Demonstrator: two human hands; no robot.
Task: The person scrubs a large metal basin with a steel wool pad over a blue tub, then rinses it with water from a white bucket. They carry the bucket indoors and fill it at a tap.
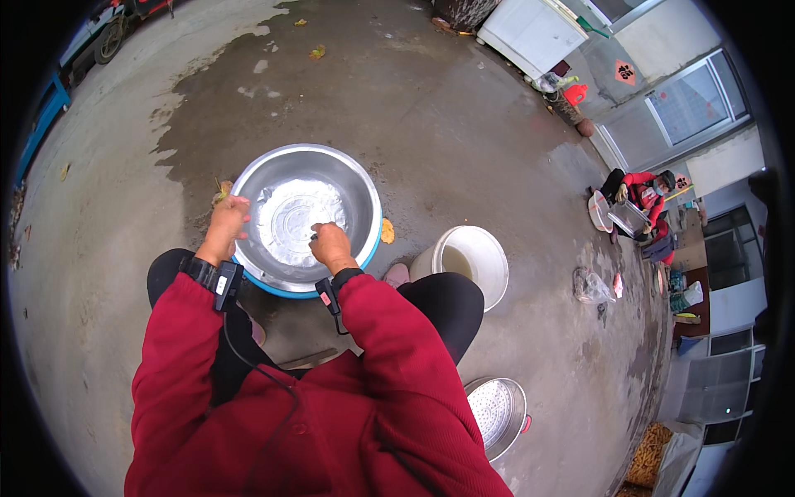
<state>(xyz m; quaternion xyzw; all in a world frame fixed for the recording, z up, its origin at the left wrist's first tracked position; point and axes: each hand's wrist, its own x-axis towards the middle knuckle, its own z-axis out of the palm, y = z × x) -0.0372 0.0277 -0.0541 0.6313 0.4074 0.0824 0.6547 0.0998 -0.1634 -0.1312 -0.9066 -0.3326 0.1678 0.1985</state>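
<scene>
A metal basin (300,217) sits inside a blue basin (273,289) on the concrete between my knees. Shallow shiny water or bare metal shows at its bottom; I cannot tell which. At the left rim is my left hand (225,228), its thumb and fingers apart, with nothing visible between them. My right hand (333,246) is over the near right part of the basin with fingers curled down. A small dark spot shows at its fingers, too small to name, and the fingertips are partly hidden.
Right of my knee stands a white plastic bucket (490,267) with cloudy liquid. A perforated metal steamer tray (494,410) lies lower right. Another person (646,192) sits far right, holding a metal tray (628,217). A plastic bag (591,287) lies on the wet floor.
</scene>
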